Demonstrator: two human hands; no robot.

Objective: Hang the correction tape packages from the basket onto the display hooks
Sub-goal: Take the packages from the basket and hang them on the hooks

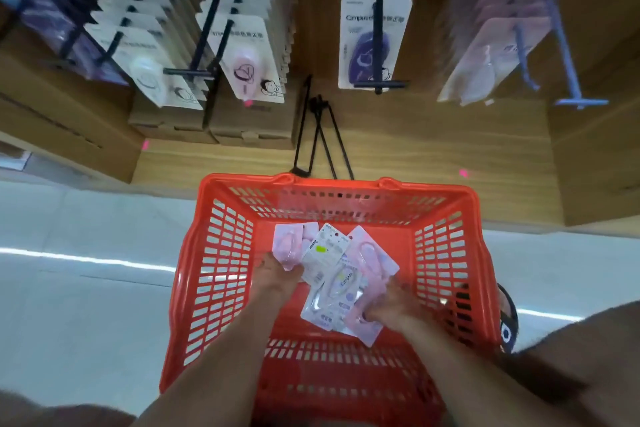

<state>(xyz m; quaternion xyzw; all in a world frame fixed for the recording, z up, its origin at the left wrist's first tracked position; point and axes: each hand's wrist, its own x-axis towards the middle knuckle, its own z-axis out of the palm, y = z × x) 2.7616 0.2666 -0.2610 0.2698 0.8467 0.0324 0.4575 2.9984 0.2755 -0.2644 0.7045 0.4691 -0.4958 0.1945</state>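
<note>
Left hand (277, 274) grips pink packages (291, 246), right hand (391, 308) grips others in basket (221, 253); lift one stack, align holes with matching hook (379, 28).

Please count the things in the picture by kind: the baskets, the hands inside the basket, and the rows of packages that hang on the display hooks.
Red basket: 1
Hands in the basket, left hand and right hand: 2
Rows of hanging packages, at and: 4; a fifth at far left is blurred
Total: 7
</note>
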